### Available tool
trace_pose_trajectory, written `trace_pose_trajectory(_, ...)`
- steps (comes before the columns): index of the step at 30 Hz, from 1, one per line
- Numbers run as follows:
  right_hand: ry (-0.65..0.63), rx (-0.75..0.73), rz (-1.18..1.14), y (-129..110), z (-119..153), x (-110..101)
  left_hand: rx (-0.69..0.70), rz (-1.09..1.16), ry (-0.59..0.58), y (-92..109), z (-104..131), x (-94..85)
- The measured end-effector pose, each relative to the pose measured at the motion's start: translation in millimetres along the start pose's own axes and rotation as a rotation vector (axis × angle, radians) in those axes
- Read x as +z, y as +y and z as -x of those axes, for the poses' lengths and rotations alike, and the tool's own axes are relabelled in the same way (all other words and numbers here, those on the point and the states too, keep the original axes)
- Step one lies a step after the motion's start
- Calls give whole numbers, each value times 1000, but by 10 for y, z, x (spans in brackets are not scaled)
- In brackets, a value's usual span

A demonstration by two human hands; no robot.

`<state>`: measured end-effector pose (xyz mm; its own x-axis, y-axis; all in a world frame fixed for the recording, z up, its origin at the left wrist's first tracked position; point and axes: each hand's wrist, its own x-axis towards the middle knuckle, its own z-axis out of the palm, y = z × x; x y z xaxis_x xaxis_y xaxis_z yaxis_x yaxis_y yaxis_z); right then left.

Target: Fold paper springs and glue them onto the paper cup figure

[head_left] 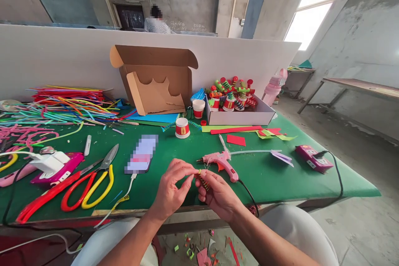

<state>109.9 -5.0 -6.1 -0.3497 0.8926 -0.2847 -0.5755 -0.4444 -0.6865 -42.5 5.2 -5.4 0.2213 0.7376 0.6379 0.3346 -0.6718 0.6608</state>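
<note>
My right hand (pixel 218 193) is closed round a small tight coil (pixel 204 183), striped dark and yellow-green, that looks like a wound strip or pipe cleaner. At its upper end, the thumb and forefinger of my left hand (pixel 174 187) come together and seem to pinch the tip. Just beyond my hands lies a pink hot glue gun (pixel 220 161) with a clear glue stick in its back. Farther off stands a red and white paper cup (pixel 182 128), upside down, with a teal coil (pixel 195 125) sticking out at its side.
Scissors (pixel 107 170), red-handled pliers (pixel 52 195) and a phone (pixel 141 153) lie to the left. Behind them are piled pipe cleaners (pixel 68 104) and an open cardboard box (pixel 158 56). A white box (pixel 240 117) holds several cup figures. A power strip (pixel 313 158) sits at right.
</note>
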Motion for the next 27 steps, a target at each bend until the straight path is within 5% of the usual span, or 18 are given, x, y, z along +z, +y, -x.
trace_pose_trajectory(4,6,6,-14,12,-10,-21,86,-54,4,2,5,0)
trace_pose_trajectory(27,-14,25,4,21,-11,-34,87,-39,3,20,-6,-14)
